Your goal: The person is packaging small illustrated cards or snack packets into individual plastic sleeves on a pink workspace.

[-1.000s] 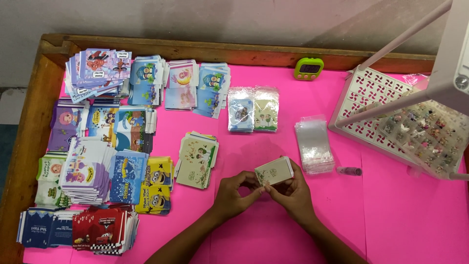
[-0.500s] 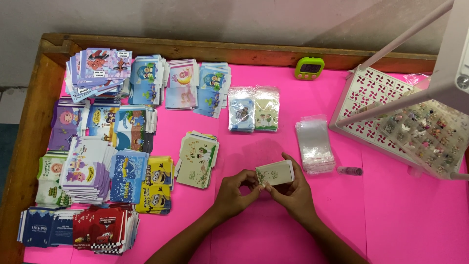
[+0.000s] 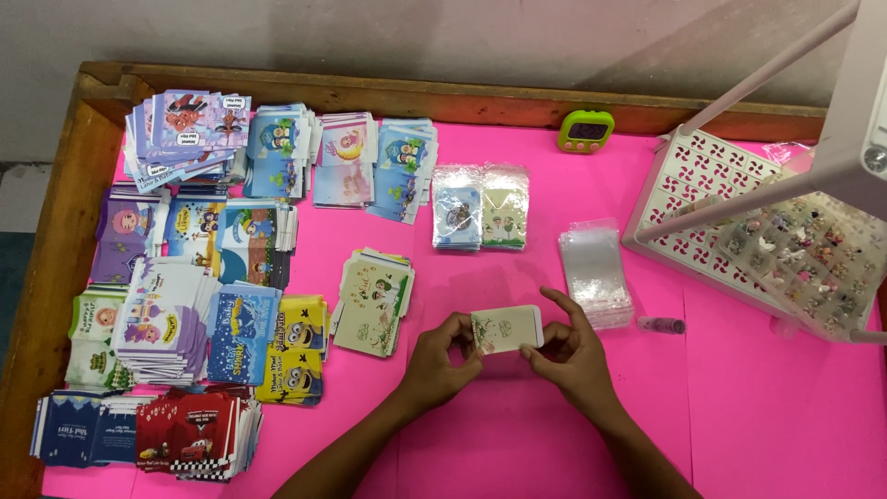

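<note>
Both hands hold one small pale card (image 3: pixel 506 329) just above the pink table cover (image 3: pixel 758 416), slightly right of centre. The left hand (image 3: pixel 442 359) pinches the card's left edge between thumb and curled fingers; the right hand (image 3: pixel 571 353) pinches the right edge, with the index finger stretched out above the card's top right corner. Both forearms enter from the bottom edge and converge on the card. Just left of the hands lies a stack of cream cards (image 3: pixel 373 299); just right, a pile of clear plastic sleeves (image 3: pixel 596 271) and a small dark tube (image 3: pixel 662 325). Further left are many stacks of coloured cartoon cards (image 3: pixel 203 277). A white lattice tray (image 3: pixel 702 212) sits at the right, and a green digital timer (image 3: pixel 586 130) near the wooden rim (image 3: pixel 55 268).
</note>
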